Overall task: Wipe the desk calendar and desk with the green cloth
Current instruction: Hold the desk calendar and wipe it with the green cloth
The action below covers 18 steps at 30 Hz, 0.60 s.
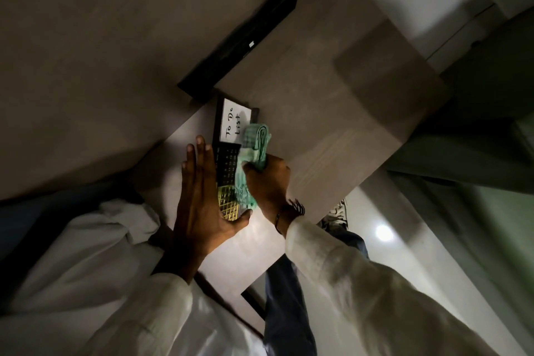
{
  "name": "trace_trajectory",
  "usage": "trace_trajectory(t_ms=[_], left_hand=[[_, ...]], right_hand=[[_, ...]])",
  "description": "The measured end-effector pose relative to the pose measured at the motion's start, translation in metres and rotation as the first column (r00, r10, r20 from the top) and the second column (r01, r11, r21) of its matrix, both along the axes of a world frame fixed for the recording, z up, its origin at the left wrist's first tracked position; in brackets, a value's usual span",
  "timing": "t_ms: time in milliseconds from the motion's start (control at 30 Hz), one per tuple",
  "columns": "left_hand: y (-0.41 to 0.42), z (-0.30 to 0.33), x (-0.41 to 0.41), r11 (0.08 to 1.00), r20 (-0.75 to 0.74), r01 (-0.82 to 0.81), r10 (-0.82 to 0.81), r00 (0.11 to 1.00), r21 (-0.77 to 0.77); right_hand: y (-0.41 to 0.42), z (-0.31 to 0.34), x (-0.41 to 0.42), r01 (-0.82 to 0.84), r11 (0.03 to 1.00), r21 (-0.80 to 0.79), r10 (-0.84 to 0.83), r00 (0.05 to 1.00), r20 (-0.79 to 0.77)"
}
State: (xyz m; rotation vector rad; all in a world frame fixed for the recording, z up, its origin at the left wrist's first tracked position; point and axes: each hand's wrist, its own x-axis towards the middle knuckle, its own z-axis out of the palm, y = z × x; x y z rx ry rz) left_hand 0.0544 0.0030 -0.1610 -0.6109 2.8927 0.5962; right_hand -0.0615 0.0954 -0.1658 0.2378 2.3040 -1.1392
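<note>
Left hand (199,199) spread flat, fingers pressed along calendar (228,165) edge, thumb under its near end. Right hand (270,182) fisted around bunched cloth (254,150), cloth touching calendar face beside "To Do List" panel. Calendar lying on bench (332,130).

The person wore a white shirt with long, loose sleeves. The left sleeve (109,263) was wide and wrinkled, with many soft folds, and it ended at the wrist. The right sleeve (341,277) also ended at the wrist with a plain edge and looked a little grey in the shadow. On the right wrist there was a thin dark bracelet (278,221) and a dark thread band (297,206) with loose ends. Below, dark blue trousers (284,306) were visible.
</note>
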Motion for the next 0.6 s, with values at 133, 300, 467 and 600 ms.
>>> trace_trajectory(t_ms=[133, 300, 467, 600], left_hand=[[0.002, -0.002, -0.002, 0.999, -0.051, 0.0, -0.002, 0.999, -0.035], [0.003, 0.004, -0.004, 0.999, -0.019, -0.028, 0.028, 0.999, 0.015], [0.002, 0.006, -0.007, 1.0, -0.024, -0.019, 0.02, 1.0, 0.012], [0.002, 0.003, -0.007, 0.998, -0.001, -0.045, 0.046, 0.999, 0.044]], right_hand=[[-0.01, 0.007, 0.007, -0.035, 0.997, -0.073, 0.028, 0.995, -0.094], [0.002, -0.004, -0.006, -0.025, 0.999, -0.036, 0.023, 0.998, -0.059], [-0.008, 0.009, -0.001, -0.144, 0.973, -0.181, 0.1, 0.967, -0.234], [-0.001, 0.0, -0.015, -0.142, 0.985, -0.101, 0.126, 0.981, -0.144]])
